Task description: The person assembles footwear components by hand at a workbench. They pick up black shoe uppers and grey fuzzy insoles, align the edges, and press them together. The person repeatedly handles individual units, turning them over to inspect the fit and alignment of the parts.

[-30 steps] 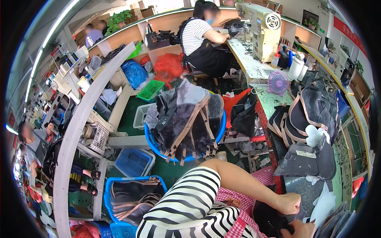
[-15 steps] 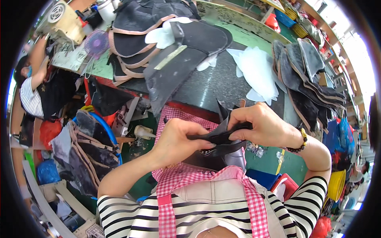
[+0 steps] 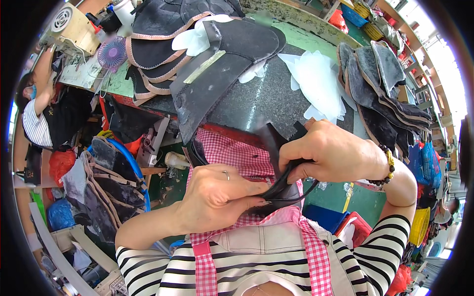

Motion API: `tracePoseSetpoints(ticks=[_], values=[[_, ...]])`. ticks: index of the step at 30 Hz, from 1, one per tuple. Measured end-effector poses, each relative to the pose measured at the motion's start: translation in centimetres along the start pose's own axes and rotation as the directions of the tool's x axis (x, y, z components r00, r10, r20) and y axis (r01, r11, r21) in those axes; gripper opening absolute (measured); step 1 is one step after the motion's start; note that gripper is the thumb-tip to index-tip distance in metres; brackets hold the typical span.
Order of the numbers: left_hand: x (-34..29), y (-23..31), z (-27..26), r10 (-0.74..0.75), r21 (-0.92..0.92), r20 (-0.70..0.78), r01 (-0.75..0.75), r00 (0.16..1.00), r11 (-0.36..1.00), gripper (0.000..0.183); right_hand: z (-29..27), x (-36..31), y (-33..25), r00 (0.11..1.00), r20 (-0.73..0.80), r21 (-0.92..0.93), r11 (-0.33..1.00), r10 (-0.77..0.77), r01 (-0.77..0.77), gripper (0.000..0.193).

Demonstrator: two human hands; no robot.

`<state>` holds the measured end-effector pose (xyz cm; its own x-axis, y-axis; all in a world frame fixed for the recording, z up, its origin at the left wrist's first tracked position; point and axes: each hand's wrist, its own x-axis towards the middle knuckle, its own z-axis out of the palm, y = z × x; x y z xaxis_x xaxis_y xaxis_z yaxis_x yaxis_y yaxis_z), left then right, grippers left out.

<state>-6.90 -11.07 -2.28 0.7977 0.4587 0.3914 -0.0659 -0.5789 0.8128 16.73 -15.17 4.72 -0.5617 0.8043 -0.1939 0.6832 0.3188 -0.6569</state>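
Observation:
Over my lap I hold a black leather piece (image 3: 282, 191), folded and gathered between my two hands. My left hand (image 3: 210, 195) pinches its near edge between thumb and forefinger, the other fingers curled in. Opposite, my right hand (image 3: 328, 153) grips the far side with thumb and bent fingers. A pointed flap of it stands up between the hands, and a thin curved edge loops out below my right fingers. Much of the piece is hidden behind the hands. Beneath lies a pink checked apron (image 3: 232, 153).
A dark stone slab (image 3: 281, 93) tops the bench ahead, with black panels (image 3: 212, 81), pale-edged pieces (image 3: 153, 53) and white sheets (image 3: 316, 81). Fleecy pieces (image 3: 368, 79) hang at right. A blue-rimmed basket (image 3: 146, 185) stands left. Beyond sit a purple fan (image 3: 112, 53) and another person (image 3: 37, 121).
My left hand has turned over, its back and ring now showing, and moved slightly lower. The leather piece is folded more tightly, and my right hand has shifted a little.

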Motion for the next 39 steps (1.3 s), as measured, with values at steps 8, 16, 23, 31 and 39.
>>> tracePoseSetpoints(ticks=[8,16,23,31,39], values=[[2.4,2.4,-1.3,-0.189,-0.036,0.033,0.190,0.981,0.981,0.024,-0.3,-0.3,-1.5,0.973,-0.169,-0.294,0.950,-0.155,0.100,0.020],[0.8,4.2,-5.1,-0.074,0.141,-0.162,0.097,0.984,0.985,0.020,-2.2,3.1,-3.6,0.901,-0.292,0.030,0.939,-0.320,0.343,0.050],[1.8,4.4,-5.8,0.042,0.318,-0.341,0.073,0.939,0.945,0.031,-0.8,3.4,-1.3,0.834,-0.544,0.304,0.905,-0.091,0.296,0.087],[0.0,5.8,-6.1,0.010,0.273,-0.404,0.110,0.915,0.956,0.024,1.2,3.3,-3.6,0.580,-0.678,-0.257,0.884,-0.452,0.390,0.036],[0.2,5.1,-5.8,0.161,0.364,-0.347,-0.025,0.924,0.931,0.026,0.9,4.2,-2.3,0.628,-0.721,0.156,0.814,-0.293,0.559,0.043]])
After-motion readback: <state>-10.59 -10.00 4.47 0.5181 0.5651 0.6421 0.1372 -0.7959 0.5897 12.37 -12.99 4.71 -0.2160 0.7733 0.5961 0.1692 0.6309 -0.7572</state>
